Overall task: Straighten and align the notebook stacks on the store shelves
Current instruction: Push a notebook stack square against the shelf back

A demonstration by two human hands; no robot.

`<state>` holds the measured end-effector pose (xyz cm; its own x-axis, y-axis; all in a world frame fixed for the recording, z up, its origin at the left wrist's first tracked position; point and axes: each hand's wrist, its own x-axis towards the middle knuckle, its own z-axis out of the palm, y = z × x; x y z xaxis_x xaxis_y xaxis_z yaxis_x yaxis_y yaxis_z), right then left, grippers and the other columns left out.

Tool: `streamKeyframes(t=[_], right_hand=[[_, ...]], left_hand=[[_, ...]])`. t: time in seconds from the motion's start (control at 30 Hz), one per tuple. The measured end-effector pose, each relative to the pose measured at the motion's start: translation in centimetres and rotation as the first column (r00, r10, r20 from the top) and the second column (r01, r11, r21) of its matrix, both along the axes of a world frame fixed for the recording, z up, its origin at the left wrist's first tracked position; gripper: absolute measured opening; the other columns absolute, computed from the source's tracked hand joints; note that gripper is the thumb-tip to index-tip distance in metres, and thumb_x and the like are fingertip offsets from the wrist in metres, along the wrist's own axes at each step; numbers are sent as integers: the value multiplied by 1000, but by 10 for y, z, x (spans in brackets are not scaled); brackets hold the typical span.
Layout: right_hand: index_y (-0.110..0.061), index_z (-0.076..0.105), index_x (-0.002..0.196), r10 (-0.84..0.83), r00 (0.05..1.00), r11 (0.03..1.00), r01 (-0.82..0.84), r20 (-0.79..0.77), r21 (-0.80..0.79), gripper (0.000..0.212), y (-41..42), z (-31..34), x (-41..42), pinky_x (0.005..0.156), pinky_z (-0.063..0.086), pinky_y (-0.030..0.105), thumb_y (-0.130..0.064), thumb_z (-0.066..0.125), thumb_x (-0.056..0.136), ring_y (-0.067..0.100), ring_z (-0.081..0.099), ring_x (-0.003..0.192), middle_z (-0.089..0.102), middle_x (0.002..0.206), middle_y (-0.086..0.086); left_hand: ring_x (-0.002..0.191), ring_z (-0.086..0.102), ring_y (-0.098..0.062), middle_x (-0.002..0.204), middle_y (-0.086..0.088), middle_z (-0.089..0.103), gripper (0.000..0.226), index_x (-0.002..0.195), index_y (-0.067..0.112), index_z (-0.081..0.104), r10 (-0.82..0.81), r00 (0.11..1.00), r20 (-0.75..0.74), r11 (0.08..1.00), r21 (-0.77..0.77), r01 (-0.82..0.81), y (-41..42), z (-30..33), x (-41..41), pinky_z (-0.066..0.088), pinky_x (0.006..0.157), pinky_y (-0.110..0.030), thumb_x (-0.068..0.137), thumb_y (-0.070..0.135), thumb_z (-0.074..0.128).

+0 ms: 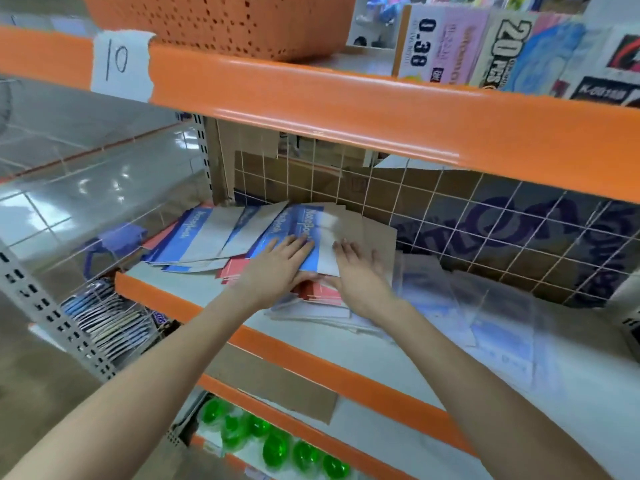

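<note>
**Notebook stock on middle shelf: stacks fanned and out of line**

Landmark: the middle shelf (381,355), white deck with an orange front lip.

At the left end of that shelf lies a fanned stack of notebooks (204,233). Covers are blue and white, with "Notebook" printed along the blue band; the edges are splayed, none square to the shelf lip. Red-covered notebooks (233,268) protrude from beneath this stack, toward the lip.

Just right of it, the left hand (277,268) rests palm down on a blue and white notebook (308,233), fingers (294,244) extended flat on the cover, not curled around it. This notebook sits skewed on a loose pile of brown-backed, red and pale copies.

Immediately right, the right hand (360,275) lies on the same pile, fingers straight and spread against the white part of the cover and the brown backing; it grasps nothing that can be seen.

Further right along the shelf, clear plastic sleeves (491,323) with faint blue print lie overlapping and crooked.

Behind the shelf, a white wire grid (450,216) backs onto brown cardboard (298,178).
</note>
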<state>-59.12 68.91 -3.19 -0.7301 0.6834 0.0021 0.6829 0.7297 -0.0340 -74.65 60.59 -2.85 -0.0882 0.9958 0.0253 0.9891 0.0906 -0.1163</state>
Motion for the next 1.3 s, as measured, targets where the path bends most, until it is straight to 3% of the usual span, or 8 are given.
streamKeyframes(t=[0.2,0.4,0.53,0.63,0.77,0.97,1.13,1.3], right_hand=[[-9,2,151,-94,995,995,95,-11,29,61,-33,-1,8,115,11,42,-20,36,102,18,8,146,6,159,5],[-8,-4,151,-172,985,984,173,-22,42,68,-88,-3,29,116,3,44,0,34,95,20,0,147,-4,160,8],[-8,-6,150,-217,976,974,219,-37,60,74,-125,-14,56,118,3,43,5,37,91,19,0,147,-5,160,7],[-8,-5,150,-256,965,963,259,-54,79,75,-152,-23,83,117,3,41,2,41,92,19,1,147,-5,160,8],[-9,-4,151,-341,935,936,347,-94,58,75,-180,-34,127,116,5,37,-3,42,93,16,3,147,-3,160,7],[-11,-3,151,-463,872,877,477,-160,64,74,-194,-36,218,117,3,36,-2,40,92,14,4,147,-1,160,4],[-13,-1,152,-531,820,831,554,-215,59,73,-190,-40,311,116,4,36,-1,40,92,14,5,147,1,160,4],[-16,-3,152,-588,791,793,605,-169,72,73,-185,-42,423,117,4,39,-1,38,93,14,4,147,0,160,3]], left_hand=[[146,5,-20,159,-4,3,66,151,17,3,-63,995,-83,997,34,66,-20,-1,7,2,116,-37,98,51,22],[146,2,-21,159,-5,-2,67,151,17,-3,-96,990,-102,990,92,106,-58,-7,28,3,116,-39,95,2,32],[146,3,-21,159,-5,-2,68,151,18,0,-136,983,-126,980,126,152,-85,-17,51,3,116,-39,93,2,32],[137,34,-31,151,-14,31,58,144,12,36,-249,958,-145,918,280,281,-110,-18,78,27,110,-46,87,3,31],[95,68,-34,110,-15,69,46,105,10,73,-352,916,-191,834,381,400,-129,-16,122,54,73,-53,66,-2,50],[97,67,-32,113,-13,68,66,109,11,71,-478,860,-178,785,351,510,-122,-13,209,55,77,-48,46,3,90],[102,66,-32,116,-12,67,70,112,12,69,-533,831,-161,739,390,550,-107,-15,302,52,80,-52,45,2,89],[138,32,-25,151,-4,33,68,145,23,34,-546,829,-123,760,344,552,-91,-26,412,20,113,-49,85,5,61]])
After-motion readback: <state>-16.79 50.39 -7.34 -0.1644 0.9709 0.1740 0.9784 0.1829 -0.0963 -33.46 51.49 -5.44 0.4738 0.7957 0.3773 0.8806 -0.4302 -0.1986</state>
